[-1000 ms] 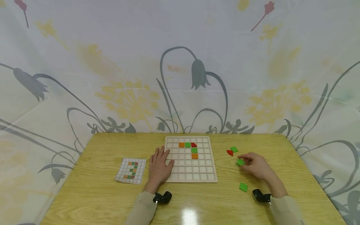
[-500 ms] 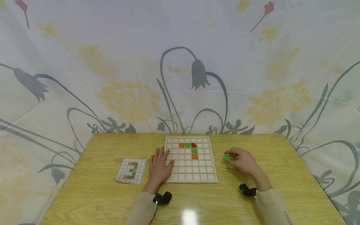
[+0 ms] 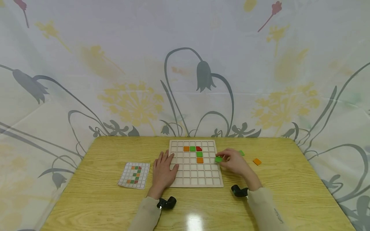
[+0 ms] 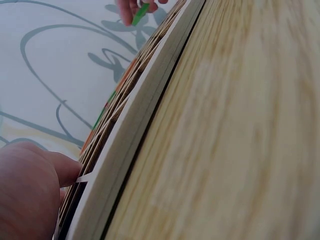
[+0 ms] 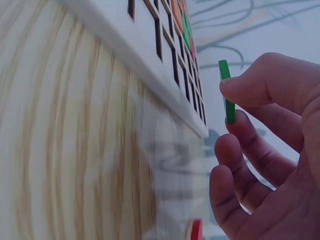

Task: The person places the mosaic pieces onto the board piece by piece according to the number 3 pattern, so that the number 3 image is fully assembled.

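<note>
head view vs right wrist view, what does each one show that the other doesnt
Only the head view shows the left hand flat on the grid board's left edge, the pattern card, and a loose orange tile on the table. Only the right wrist view shows the tile's thin edge between fingertips. Both show the right hand pinching a green tile beside the board.

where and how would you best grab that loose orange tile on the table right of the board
Pinch the orange tile by two opposite edges, coming from above. It lies flat on the table, so only its thin sides offer purchase. The right hand is nearest, though it holds a green tile.
</note>
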The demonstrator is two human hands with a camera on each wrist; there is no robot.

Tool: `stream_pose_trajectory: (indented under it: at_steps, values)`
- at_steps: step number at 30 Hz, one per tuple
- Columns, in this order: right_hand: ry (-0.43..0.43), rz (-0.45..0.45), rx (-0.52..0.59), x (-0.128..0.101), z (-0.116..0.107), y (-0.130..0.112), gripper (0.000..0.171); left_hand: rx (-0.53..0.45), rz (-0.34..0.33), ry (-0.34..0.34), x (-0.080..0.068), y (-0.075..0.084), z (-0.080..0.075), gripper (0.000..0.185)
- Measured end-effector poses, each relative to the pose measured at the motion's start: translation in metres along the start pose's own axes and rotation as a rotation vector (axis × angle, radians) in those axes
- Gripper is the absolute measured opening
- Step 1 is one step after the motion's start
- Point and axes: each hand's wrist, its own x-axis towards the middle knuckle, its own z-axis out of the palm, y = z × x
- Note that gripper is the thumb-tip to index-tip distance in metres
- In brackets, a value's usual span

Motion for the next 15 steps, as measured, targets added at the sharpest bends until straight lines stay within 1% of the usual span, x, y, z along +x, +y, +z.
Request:
stream_pose_trajectory:
  at_steps: [8,15]
  values:
    - [-0.031,-0.001,0.045,0.014,0.018,-0.007,0.031,-0.002,0.003,0.002,0.000,0.001,0.000,0.051]
    - [-0.040,0.016,0.031,0.023,0.032,-0.017,0.030,0.004,0.002,0.000,0.000,0.001,0.000,0.051]
